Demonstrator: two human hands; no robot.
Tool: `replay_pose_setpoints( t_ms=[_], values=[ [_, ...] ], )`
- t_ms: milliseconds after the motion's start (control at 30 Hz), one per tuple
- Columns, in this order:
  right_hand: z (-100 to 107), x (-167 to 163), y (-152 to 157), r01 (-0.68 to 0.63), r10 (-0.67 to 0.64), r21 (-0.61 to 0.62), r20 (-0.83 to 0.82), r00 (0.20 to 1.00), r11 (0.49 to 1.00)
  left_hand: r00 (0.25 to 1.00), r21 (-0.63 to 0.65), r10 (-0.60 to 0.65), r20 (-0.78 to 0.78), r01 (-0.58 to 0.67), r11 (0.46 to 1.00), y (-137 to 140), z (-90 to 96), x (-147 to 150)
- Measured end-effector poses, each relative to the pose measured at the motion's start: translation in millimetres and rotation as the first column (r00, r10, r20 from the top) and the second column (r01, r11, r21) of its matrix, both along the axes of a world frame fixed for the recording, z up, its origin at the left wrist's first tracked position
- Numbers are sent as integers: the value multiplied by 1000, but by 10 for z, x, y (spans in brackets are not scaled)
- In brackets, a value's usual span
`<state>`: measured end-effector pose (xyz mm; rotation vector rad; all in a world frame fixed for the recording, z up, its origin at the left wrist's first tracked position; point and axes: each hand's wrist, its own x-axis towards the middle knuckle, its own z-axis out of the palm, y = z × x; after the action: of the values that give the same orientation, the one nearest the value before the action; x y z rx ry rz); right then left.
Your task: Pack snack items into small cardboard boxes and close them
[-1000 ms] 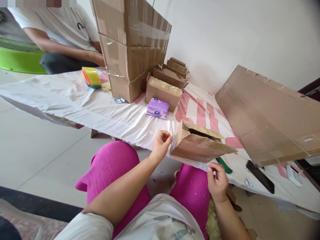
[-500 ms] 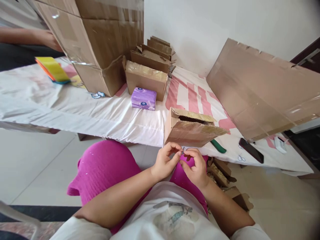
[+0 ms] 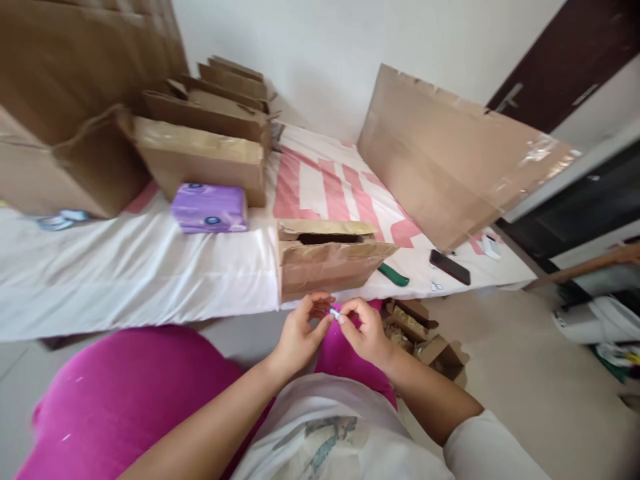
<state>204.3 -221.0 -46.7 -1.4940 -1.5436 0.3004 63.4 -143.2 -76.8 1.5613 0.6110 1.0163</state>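
A small white and pale blue piece [image 3: 335, 313], perhaps paper or plastic, is pinched between the fingertips of both hands above my lap. My left hand [image 3: 304, 331] grips its left end with thumb and forefinger, the other fingers curled. Its right end is in the thumb and fingers of my right hand [image 3: 367, 333]. Just beyond my hands, at the table edge, stands a narrow cardboard box [image 3: 330, 268] with a slit along its top. A green tool handle [image 3: 393, 274] sticks out beside that box.
A purple tissue pack [image 3: 210, 209] lies before several cardboard boxes [image 3: 200, 157] at left. Right of the green handle are a dark phone [image 3: 450, 267] and small white-blue loops [image 3: 437, 287]. A large cardboard sheet [image 3: 445, 153] leans behind. Cardboard scraps [image 3: 440, 353] lie on the floor.
My view has swung to the right, so the table's things sit farther left and the other person's arm is out of sight. The small piece between my fingers shows more of its pale side.
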Motion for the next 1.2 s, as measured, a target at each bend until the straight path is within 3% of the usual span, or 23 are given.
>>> replay_pose_setpoints(
  t_ms=[133, 233, 300, 333, 433, 567, 667, 967, 1200],
  values=[
    [-69, 165, -81, 20, -20, -46, 6, 1000, 999, 996, -2, -73, -58, 73, 997, -22, -49, 46],
    [-172, 501, -156, 193, -202, -68, -159, 966, 979, 993, 64, -59, -105, 66, 996, -49, -58, 48],
    [-226, 847, -211, 380, -383, -88, -379, 842, 921, 990, 103, -48, -130, 62, 993, -55, -54, 35],
    [-242, 1046, -242, 490, -472, -105, -496, 729, 866, 989, 119, -45, -142, 62, 991, -52, -51, 26],
    [-247, 1642, -357, 681, -588, -100, -605, 537, 725, 985, 151, -28, -171, 54, 987, -29, -50, 2],
    [-252, 2172, -535, 789, -666, -192, -669, 330, 584, 982, 199, -8, -188, 46, 979, -15, -74, -6],
    [-322, 2338, -605, 799, -699, -276, -675, 234, 534, 978, 252, -1, -208, 54, 966, -26, -91, -4],
    [-586, 2500, -584, 736, -764, -439, -624, 163, 515, 966, 326, 21, -257, 66, 943, -34, -128, -16],
    [-705, 2514, -574, 748, -780, -412, -585, 220, 520, 963, 314, 16, -269, 72, 947, -28, -135, -10]
  ],
)
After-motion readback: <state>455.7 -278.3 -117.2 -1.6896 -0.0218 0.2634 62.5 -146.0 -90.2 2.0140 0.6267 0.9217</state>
